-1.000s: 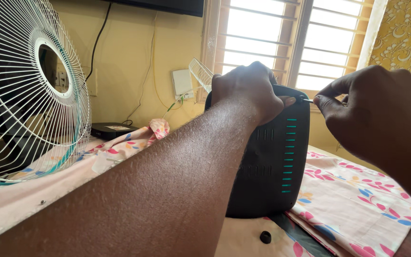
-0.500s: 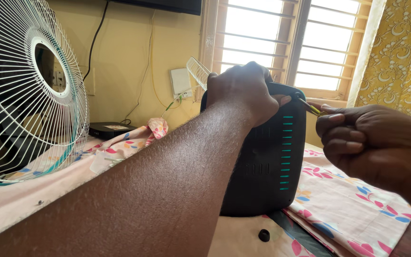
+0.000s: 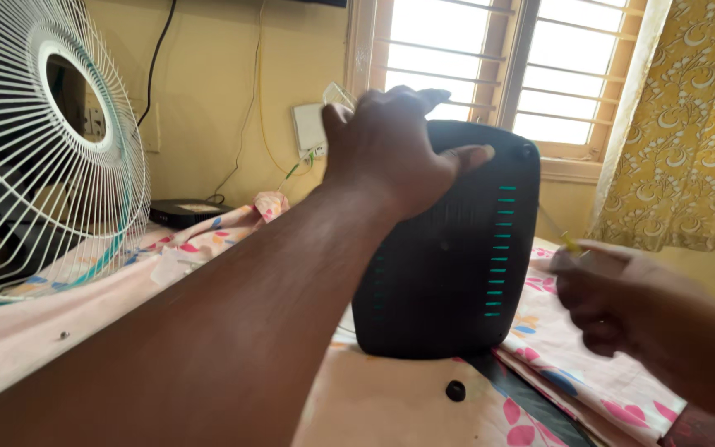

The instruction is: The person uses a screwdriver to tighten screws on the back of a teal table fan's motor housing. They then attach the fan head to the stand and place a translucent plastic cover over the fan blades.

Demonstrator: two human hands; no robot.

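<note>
Two hands at work, one tool, one housing.

Nearest: left forearm crosses the view to the left hand (image 3: 391, 149). Its palm lies on the top edge of the black fan housing (image 3: 457, 265), fingers apart and draped over the top, thumb out along the near face. The hand presses and does not clamp.

Right of the housing and clear of it: right hand (image 3: 614, 302), blurred, fingers curled together round a slim screwdriver (image 3: 570, 242). Only the yellow-green part and a thin shaft show.

The housing stands upright on the floral sheet (image 3: 606, 364).

Step in hand, as judged: housing steadied, tool off it, with a round recess showing at its top right corner. Bringing the tip to that recess would call for the housing held upright and the shaft lined up square.

Counts:
- 1 small black cap (image 3: 456, 390), just in front of the housing.
- 1 loose screw (image 3: 64, 335), well left of it.
- 1 white fan grille (image 3: 43, 165), far left.
- 1 flat black box (image 3: 184, 213), behind the housing to its left.
- 1 barred window (image 3: 498, 74) and 1 yellow curtain (image 3: 688, 124), beyond the housing.
</note>
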